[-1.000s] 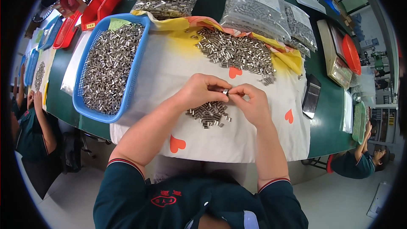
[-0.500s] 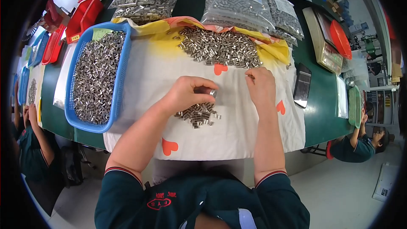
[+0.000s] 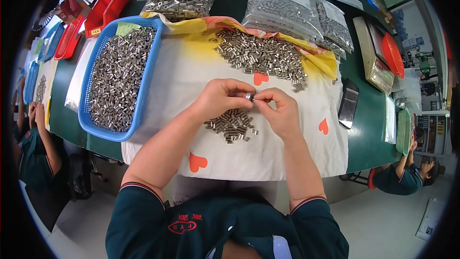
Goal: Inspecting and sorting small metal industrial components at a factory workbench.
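Between the thumb and fingers of my left hand [image 3: 218, 97] is a short shiny metal cylinder [image 3: 248, 96]. My right hand [image 3: 281, 112] meets it from the right with thumb and forefinger pinched together at the cylinder's end. Whatever that pinch holds is too small to make out. Just below my hands lies a small heap of metal sleeves [image 3: 232, 127] on the white cloth [image 3: 172, 81] with red hearts. A larger pile of similar sleeves [image 3: 261, 55] spreads along the cloth's far, yellow edge.
At left stands a blue basket [image 3: 86, 123] full of metal sleeves. Clear bags of metal parts [image 3: 282, 7] line the back. A phone [image 3: 348, 104] and a red plate [image 3: 393, 55] lie at right. Other people sit at both sides.
My right hand has come from the far pile's edge to my left hand, and its fingers now touch the cylinder's end. Several sleeves at that pile's right edge have shifted nearer. The view has shifted slightly.
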